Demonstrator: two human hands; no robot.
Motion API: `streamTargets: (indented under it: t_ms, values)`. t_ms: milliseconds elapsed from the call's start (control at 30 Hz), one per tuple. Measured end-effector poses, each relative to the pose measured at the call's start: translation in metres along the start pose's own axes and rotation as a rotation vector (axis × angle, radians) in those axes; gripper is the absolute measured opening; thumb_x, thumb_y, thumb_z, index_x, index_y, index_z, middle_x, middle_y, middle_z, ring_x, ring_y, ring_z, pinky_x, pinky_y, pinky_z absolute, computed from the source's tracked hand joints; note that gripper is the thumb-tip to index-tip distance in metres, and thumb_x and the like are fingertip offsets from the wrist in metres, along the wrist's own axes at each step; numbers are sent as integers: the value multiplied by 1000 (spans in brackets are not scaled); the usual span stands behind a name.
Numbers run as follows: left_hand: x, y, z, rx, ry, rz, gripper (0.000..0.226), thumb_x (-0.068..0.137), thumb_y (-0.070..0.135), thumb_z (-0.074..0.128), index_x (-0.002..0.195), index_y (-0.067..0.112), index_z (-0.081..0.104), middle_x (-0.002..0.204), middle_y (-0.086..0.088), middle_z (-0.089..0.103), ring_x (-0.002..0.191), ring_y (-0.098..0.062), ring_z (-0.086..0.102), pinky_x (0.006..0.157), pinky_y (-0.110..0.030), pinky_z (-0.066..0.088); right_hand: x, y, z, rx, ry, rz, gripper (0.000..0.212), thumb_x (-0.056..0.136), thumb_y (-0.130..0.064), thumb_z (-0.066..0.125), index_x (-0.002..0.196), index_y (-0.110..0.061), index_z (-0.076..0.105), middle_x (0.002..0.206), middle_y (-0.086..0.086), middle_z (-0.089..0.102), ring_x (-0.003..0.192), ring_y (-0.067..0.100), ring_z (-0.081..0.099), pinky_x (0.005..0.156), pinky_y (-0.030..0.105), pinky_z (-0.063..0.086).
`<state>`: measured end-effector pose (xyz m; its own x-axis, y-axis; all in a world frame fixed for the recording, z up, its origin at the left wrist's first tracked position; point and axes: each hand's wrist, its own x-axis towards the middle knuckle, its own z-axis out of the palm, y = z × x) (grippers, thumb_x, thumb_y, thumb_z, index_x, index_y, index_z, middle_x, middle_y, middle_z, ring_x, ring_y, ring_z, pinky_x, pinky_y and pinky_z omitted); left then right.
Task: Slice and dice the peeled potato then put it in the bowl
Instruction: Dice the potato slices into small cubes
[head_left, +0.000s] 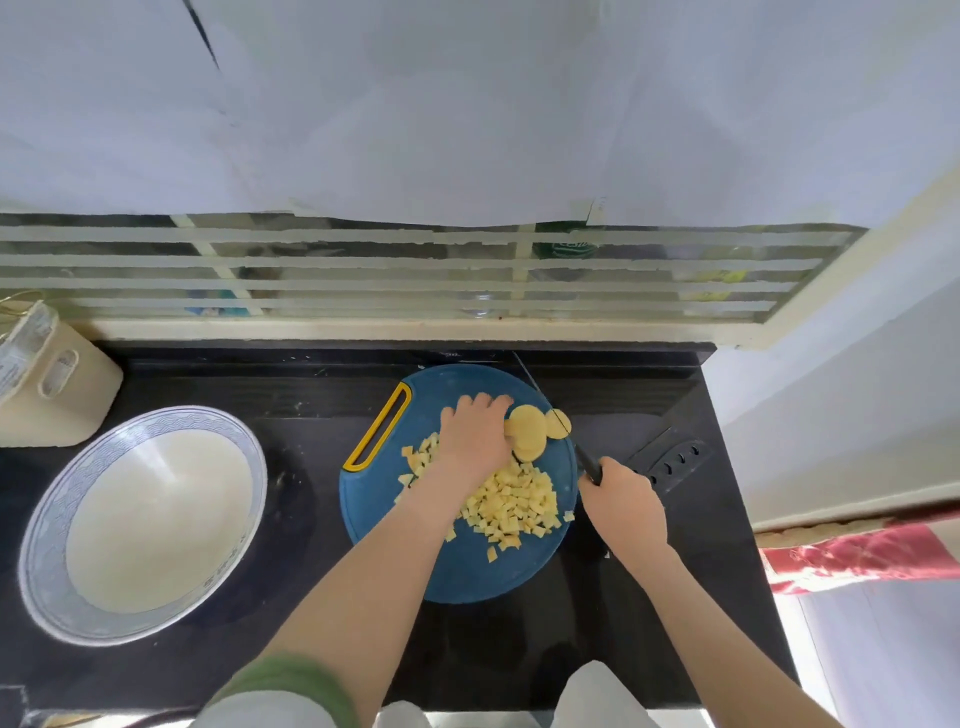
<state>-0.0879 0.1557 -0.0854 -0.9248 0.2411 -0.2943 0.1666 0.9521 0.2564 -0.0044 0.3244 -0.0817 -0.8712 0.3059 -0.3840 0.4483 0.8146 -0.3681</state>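
Observation:
A round blue cutting board (457, 566) lies on the black counter. On it my left hand (475, 434) holds a piece of peeled yellow potato (527, 431) by its left end. A cut slice (561, 423) leans just right of the piece. My right hand (626, 501) grips the black handle of a knife (550, 415), whose thin blade runs up and left between the piece and the slice. A pile of potato cubes (511, 506) covers the board's middle, partly under my left forearm. The white bowl (145, 519) with a blue patterned rim stands empty at the left.
A cream knife block (49, 384) sits at the back left corner. A black knife sheath (670, 462) lies right of the board. A window ledge with bars (415, 280) runs behind the counter. The counter's right edge (748, 519) drops off near a red patterned cloth.

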Motion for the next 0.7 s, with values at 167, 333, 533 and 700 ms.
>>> streamTargets:
  t_ms: [167,333,533,700]
  values:
    - [27,16,14,165,-164,-99,53,91,31,55,139,18,37,135,-4,49,127,-26,39,103,-44,26,15,14,-9,63,-24,50,20,96,-28,44,82,-15,52,73,1,57,64,14,55,55,27,41]
    - [34,16,16,134,-178,-134,40,90,33,56,125,15,49,123,-1,55,118,-23,47,98,-40,28,24,16,-8,98,-57,47,22,96,-29,44,85,-13,54,73,1,57,66,15,55,59,30,43]
    - [31,14,8,87,-47,-204,31,89,3,40,109,18,59,105,0,64,104,-22,53,88,-37,27,30,9,-6,132,-91,27,25,96,-34,45,89,-12,55,75,1,59,70,15,59,68,33,52]
    - [30,22,3,18,176,-182,28,96,12,39,118,16,55,110,-3,61,103,-24,54,83,-35,30,35,10,-6,198,-81,53,22,95,-32,48,83,-14,54,72,-1,57,67,15,58,67,33,52]
